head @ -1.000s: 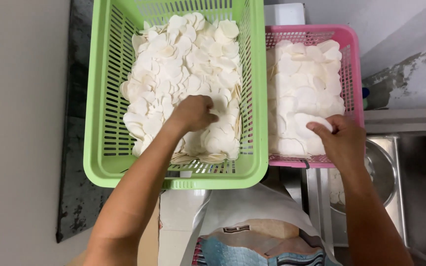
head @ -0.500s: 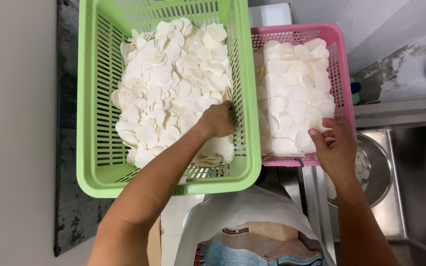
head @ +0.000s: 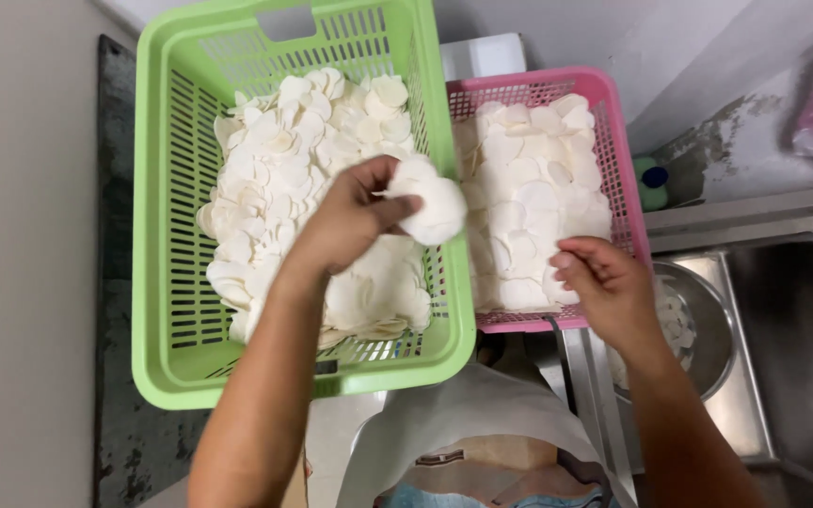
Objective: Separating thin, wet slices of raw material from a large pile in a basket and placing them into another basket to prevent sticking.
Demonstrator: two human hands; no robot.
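Observation:
A green plastic basket (head: 157, 235) at the left holds a heap of thin white round slices (head: 279, 169). Beside it on the right stands a smaller pink basket (head: 618, 160), also filled with white slices (head: 529, 202). My left hand (head: 350, 221) is raised over the green basket's right wall and grips a small stack of white slices (head: 430, 202). My right hand (head: 604, 282) hovers at the pink basket's near right corner, fingers loosely curled, with nothing seen in it.
A round metal bowl (head: 708, 329) with a few slices sits in a steel sink (head: 792, 310) at the right. A green and blue bottle cap (head: 652, 183) shows behind the sink. A dark worktop (head: 119, 442) lies under the baskets, with a wall at the left.
My left hand rose out of the green basket with a stack of slices and moved right. My right hand drew back slightly from the pink basket's slices.

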